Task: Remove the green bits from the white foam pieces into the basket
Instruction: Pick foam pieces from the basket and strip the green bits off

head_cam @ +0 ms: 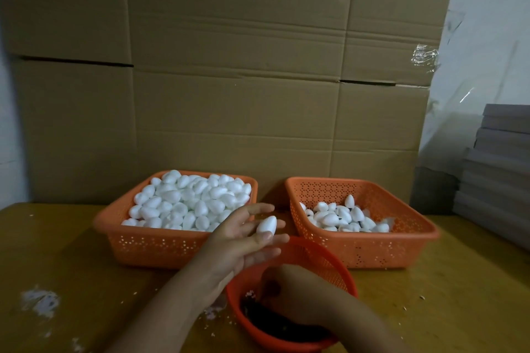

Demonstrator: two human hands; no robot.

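Note:
My left hand [243, 241] holds one white egg-shaped foam piece [266, 224] between thumb and outstretched fingers, above the gap between the baskets. My right hand [289, 286] reaches down into a round orange basket [329, 261] at the near edge. Its fingers point into the bowl and are hidden in shadow. Dark bits [275, 324] lie on the round basket's bottom. The rectangular orange basket on the left [160, 249] is heaped with white foam pieces [189, 203]. The orange basket on the right [372, 249] holds a smaller pile of foam pieces [344, 218], some with dark spots.
The baskets stand on a yellow-brown wooden table [71, 266] with white foam crumbs [40, 301] scattered at the left. A wall of flattened cardboard [229, 80] rises right behind the baskets. Grey boards [496, 169] are stacked at the far right.

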